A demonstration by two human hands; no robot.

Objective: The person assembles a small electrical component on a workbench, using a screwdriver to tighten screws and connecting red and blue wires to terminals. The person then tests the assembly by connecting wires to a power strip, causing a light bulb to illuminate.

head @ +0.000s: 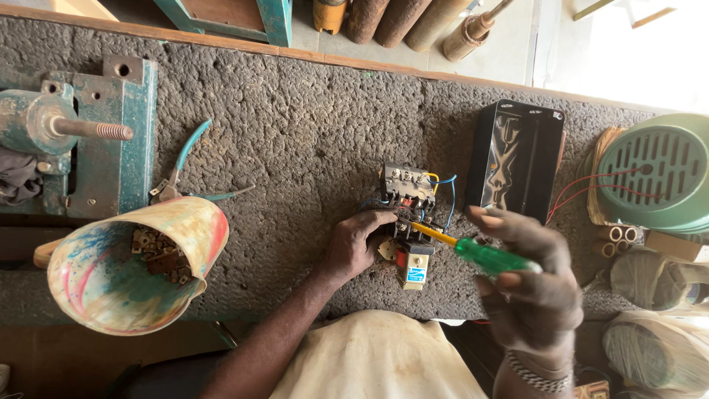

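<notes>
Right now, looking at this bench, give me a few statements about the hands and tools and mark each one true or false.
1. The right hand holds a green-handled screwdriver. True.
2. The left hand rests on the pliers. False: it steadies the contactor; the pliers lie apart near the cup.
3. The cup is empty. False: metal parts lie inside.
4. A black cover sits right of the contactor. True.

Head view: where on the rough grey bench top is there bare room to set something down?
The widest bare patch lies mid-bench, bordered by the teal-handled pliers, the painted plastic jug and the wired electrical switch block. The right end is crowded: black metal cover, green slotted fan cover, both hands and the green-handled screwdriver.
</notes>
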